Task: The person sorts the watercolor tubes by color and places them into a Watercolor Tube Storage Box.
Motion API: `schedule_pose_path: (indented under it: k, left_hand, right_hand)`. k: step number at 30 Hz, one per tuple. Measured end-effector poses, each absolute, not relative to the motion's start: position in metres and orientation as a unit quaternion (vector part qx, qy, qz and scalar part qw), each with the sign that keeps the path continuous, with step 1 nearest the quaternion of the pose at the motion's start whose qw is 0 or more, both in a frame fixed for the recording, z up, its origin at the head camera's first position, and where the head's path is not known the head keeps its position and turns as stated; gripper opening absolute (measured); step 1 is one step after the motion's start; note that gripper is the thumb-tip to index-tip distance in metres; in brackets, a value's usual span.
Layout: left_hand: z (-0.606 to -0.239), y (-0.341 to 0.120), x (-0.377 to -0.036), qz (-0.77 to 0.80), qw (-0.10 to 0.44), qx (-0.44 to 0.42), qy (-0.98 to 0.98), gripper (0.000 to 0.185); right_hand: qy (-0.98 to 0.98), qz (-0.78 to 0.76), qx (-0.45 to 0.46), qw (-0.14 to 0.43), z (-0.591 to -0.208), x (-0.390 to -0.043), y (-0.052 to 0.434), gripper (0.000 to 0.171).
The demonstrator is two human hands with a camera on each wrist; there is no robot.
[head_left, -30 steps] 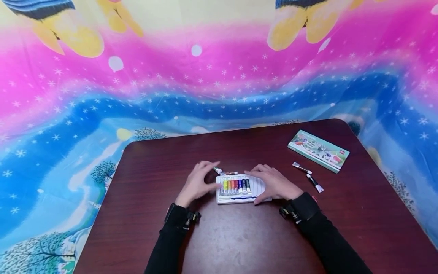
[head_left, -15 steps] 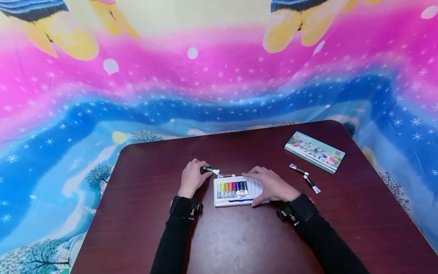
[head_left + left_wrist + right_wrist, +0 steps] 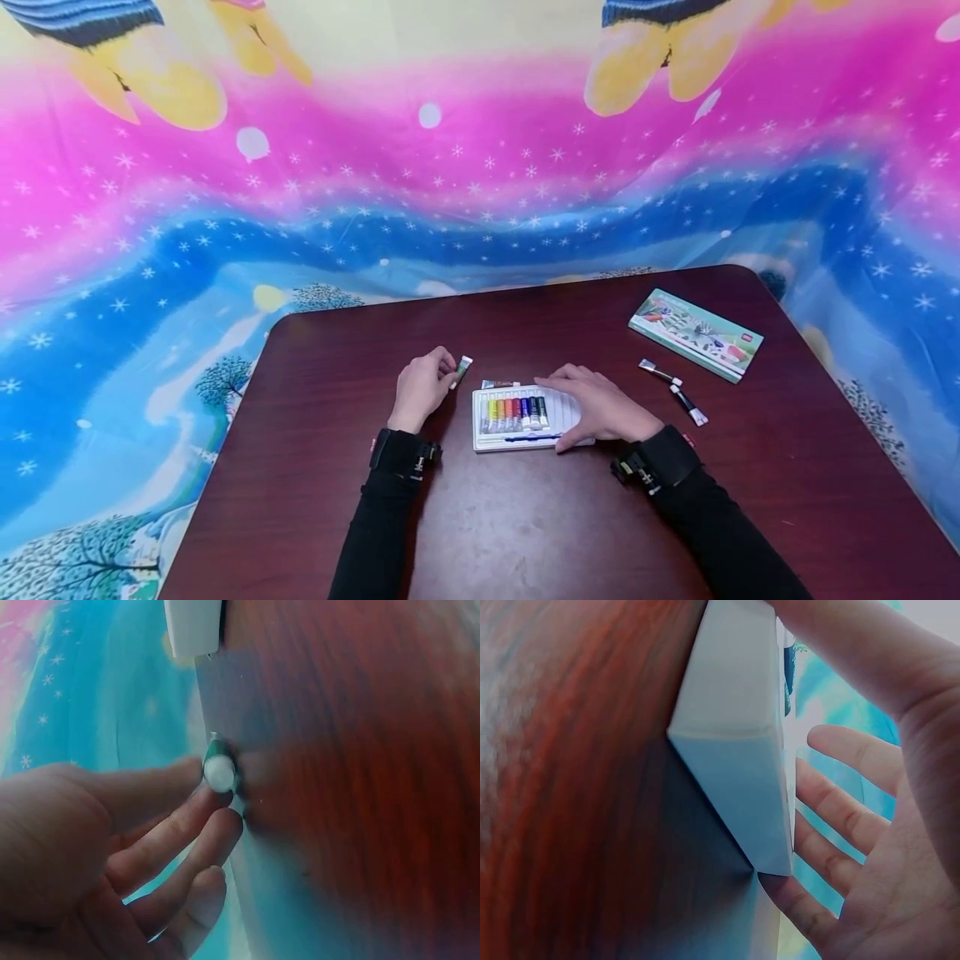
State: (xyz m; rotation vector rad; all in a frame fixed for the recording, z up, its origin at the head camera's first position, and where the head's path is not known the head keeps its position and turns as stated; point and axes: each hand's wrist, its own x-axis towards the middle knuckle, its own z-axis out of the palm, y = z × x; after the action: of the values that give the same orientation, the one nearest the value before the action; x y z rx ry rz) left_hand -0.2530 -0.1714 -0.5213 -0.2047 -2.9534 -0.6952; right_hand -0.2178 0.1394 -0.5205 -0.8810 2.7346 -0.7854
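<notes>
- White tray (image 3: 570,408) on the surface (image 3: 525,517): row of paint tubes (image 3: 514,410) in it, right-side slots bare.
- Left hand (image 3: 422,390): fingers curled, pinching a green tube (image 3: 463,367), just left of the tray.
- Right hand (image 3: 603,406): fingers relaxed, flat over the tray's right end.
- Green box (image 3: 696,333) far right, shut; two loose tubes (image 3: 673,390) beside it.

This is looking like a home craft corner rather than a studio: a bright cartoon-print cloth (image 3: 480,167) of pink, blue and snowflakes is hanging behind a dark wooden table (image 3: 525,533), where a white tray of paint tubes (image 3: 517,414) and its printed box (image 3: 696,332) are lying.
</notes>
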Motion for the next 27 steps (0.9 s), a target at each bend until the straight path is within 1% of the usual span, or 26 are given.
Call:
schedule_pose_path:
  k: [4,9,13,16,18,21,27]
  left_hand:
    - [-0.521,-0.171,-0.253,-0.191,0.044,-0.090,-0.976,0.021]
    - [-0.520,-0.169,-0.253,-0.166,0.043,-0.099,-0.980,0.017]
    - [-0.517,-0.170,-0.252,-0.193,0.038,-0.094,-0.976,0.014]
    - [-0.513,-0.173,-0.252,-0.251,0.046,-0.094,-0.962,0.014]
    - [-0.509,-0.176,-0.252,-0.302,0.057,-0.095,-0.947,0.014]
    - [-0.504,-0.178,-0.254,-0.389,0.092,-0.096,-0.912,0.016]
    - [-0.492,-0.178,-0.254,-0.523,0.203,-0.071,-0.825,0.022]
  right_hand:
    - [0.917,-0.260,-0.290,0.083,-0.521,-0.218,0.140,0.100]
    - [0.917,-0.261,-0.292,0.081,-0.521,-0.219,0.139,0.100]
    - [0.917,-0.260,-0.291,0.083,-0.522,-0.219,0.139,0.101]
    - [0.916,-0.260,-0.293,0.083,-0.523,-0.219,0.139,0.101]
    - [0.915,-0.262,-0.296,0.081,-0.524,-0.219,0.140,0.101]
    - [0.914,-0.264,-0.296,0.082,-0.525,-0.220,0.140,0.101]
    - [0.916,-0.262,-0.292,0.089,-0.526,-0.221,0.141,0.100]
